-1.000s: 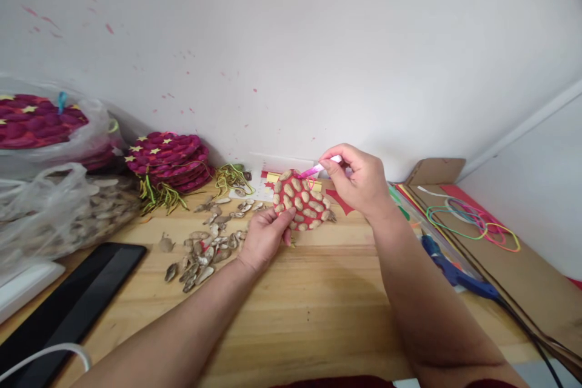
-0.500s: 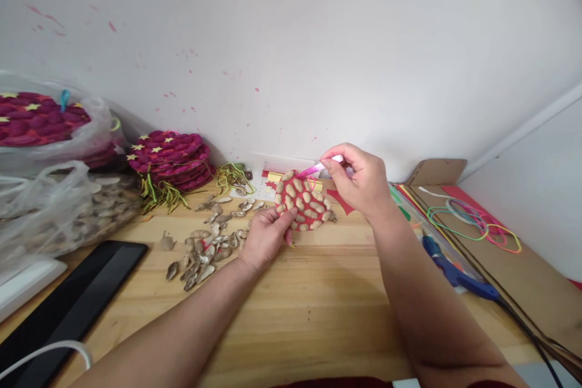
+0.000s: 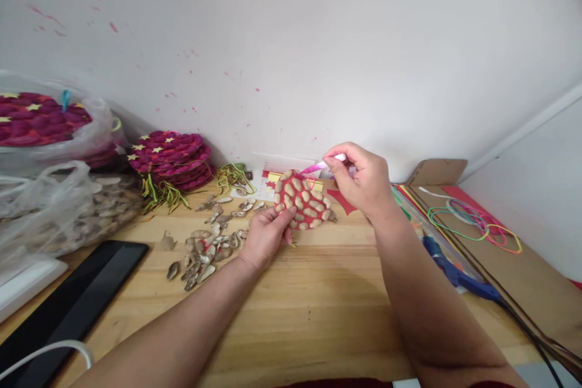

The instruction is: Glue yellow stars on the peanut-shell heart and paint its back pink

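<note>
Edges first: I am seeing the table (image 3: 318, 315) running back to the white wall, with its near edge at the bottom of the view. Open wood is lying between my forearms and toward the near edge. On the left, a dark tablet (image 3: 68, 309) is sitting near the edge, with a heap of peanut shells (image 3: 207, 248) just beyond it and a plastic bag of shells (image 3: 59, 212) further left. On the right, a blue glue gun (image 3: 448, 270) and coloured cord loops (image 3: 477, 224) on cardboard are closing off that side.

Pose: both arms are reaching forward, converging near the back of the table. The left hand (image 3: 266, 236) is lying palm-down, fingers curled, pinching the lower left rim of the red disc (image 3: 302, 200) covered in peanut shells. The right hand (image 3: 361, 182) is raised, closed in a narrow pinch on a pink cord (image 3: 318, 168).

Position: the disc is tilting up from the table, between the hands; the cord is meeting its upper right edge, just left of the right hand.
</note>
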`<action>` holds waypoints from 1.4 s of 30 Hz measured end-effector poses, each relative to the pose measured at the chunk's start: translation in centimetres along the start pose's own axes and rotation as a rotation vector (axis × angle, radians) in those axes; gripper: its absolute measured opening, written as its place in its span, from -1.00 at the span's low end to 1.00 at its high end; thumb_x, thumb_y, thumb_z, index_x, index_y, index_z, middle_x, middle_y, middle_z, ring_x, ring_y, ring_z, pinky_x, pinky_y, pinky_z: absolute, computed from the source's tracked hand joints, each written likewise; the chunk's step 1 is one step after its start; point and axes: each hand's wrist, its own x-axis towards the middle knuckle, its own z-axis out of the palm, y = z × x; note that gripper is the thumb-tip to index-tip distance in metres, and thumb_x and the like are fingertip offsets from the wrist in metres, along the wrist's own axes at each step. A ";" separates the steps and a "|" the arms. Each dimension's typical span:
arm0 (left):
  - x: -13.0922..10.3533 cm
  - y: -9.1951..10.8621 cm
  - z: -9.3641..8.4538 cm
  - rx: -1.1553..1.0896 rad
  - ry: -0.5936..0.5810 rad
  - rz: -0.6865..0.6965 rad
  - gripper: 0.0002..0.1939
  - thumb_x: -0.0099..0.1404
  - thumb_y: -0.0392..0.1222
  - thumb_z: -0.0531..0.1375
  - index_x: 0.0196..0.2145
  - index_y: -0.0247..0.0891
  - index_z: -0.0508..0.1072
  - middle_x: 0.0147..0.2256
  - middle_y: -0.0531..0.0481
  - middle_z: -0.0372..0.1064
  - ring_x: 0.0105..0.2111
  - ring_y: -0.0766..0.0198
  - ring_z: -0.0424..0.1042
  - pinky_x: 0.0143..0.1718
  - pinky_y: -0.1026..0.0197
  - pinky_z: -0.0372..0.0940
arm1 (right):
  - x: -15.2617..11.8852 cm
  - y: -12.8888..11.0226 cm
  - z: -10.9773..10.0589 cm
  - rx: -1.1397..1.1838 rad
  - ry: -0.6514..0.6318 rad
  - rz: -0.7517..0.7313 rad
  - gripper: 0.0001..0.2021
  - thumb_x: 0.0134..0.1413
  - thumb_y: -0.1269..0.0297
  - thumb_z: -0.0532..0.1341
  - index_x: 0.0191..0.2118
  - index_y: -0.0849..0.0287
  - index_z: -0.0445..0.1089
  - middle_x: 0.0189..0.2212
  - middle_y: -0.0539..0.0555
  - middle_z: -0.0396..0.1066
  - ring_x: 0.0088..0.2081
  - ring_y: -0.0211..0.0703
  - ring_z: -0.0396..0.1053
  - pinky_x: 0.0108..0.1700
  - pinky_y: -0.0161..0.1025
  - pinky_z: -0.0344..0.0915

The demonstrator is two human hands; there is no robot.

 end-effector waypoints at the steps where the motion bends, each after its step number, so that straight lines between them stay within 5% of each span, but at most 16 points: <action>1: 0.0 0.0 0.0 -0.024 -0.004 -0.005 -0.49 0.16 0.17 0.40 -0.68 -0.21 0.36 -0.78 0.10 0.24 -0.72 0.43 0.03 -0.59 0.25 -0.08 | 0.1 0.3 0.0 0.057 0.015 0.038 -0.87 0.30 0.18 0.30 -0.27 0.08 0.53 -0.47 -0.02 0.50 -0.47 -0.23 0.36 -0.35 -0.25 0.29; 9: 0.2 -0.3 0.0 -0.205 -0.080 -0.009 -0.49 0.17 0.11 0.46 -0.65 -0.24 0.36 -0.73 0.12 0.25 -0.70 0.46 0.08 -0.60 0.28 -0.09 | 0.5 4.1 0.7 0.484 0.099 0.357 -0.56 0.08 -0.21 0.41 -0.29 0.12 0.53 -0.57 -0.08 0.40 -0.55 -0.30 0.32 -0.48 -0.34 0.29; 16: -0.2 0.0 0.1 -0.156 -0.105 -0.042 -0.44 0.12 0.23 0.47 -0.63 -0.25 0.37 -0.71 0.10 0.30 -0.69 0.47 0.06 -0.62 0.31 -0.08 | 0.6 5.0 0.8 0.590 0.133 0.412 -0.55 0.03 -0.19 0.45 -0.28 0.13 0.55 -0.59 -0.10 0.36 -0.56 -0.34 0.29 -0.49 -0.37 0.27; 22: -0.3 -0.3 0.0 -0.017 -0.163 -0.013 -0.45 0.11 0.28 0.45 -0.61 -0.26 0.45 -0.65 0.04 0.39 -0.66 0.40 0.25 -0.57 0.30 0.11 | 0.5 4.1 0.6 0.636 0.098 0.419 -0.57 0.02 -0.17 0.47 -0.30 0.13 0.55 -0.60 -0.10 0.36 -0.56 -0.36 0.27 -0.50 -0.39 0.23; 30: -0.3 -0.9 -0.5 0.311 -0.123 0.110 -0.44 0.36 0.24 0.24 -0.62 -0.21 0.41 -0.65 0.03 0.38 -0.62 0.32 0.28 -0.50 0.25 0.21 | 0.1 1.4 0.9 0.465 -0.002 0.268 -0.73 0.25 0.01 0.34 -0.25 0.13 0.53 -0.54 -0.08 0.43 -0.54 -0.31 0.31 -0.45 -0.33 0.26; 36: -0.1 -0.2 -0.5 0.488 0.048 0.241 -0.48 0.36 0.17 0.19 -0.63 -0.20 0.36 -0.64 0.06 0.32 -0.59 0.33 0.24 -0.49 0.25 0.16 | -0.6 -2.0 1.1 0.116 0.049 -0.035 -0.89 0.32 0.26 0.28 -0.22 0.13 0.55 -0.40 -0.01 0.57 -0.41 -0.25 0.45 -0.31 -0.29 0.37; 42: -0.1 0.0 -0.5 0.525 0.063 0.251 -0.47 0.33 0.20 0.17 -0.66 -0.18 0.33 -0.67 0.06 0.28 -0.62 0.33 0.20 -0.49 0.24 0.14 | -1.0 -4.1 0.9 -0.002 0.123 -0.237 -0.93 0.34 0.34 0.28 -0.20 0.12 0.54 -0.31 0.02 0.64 -0.33 -0.23 0.53 -0.25 -0.29 0.44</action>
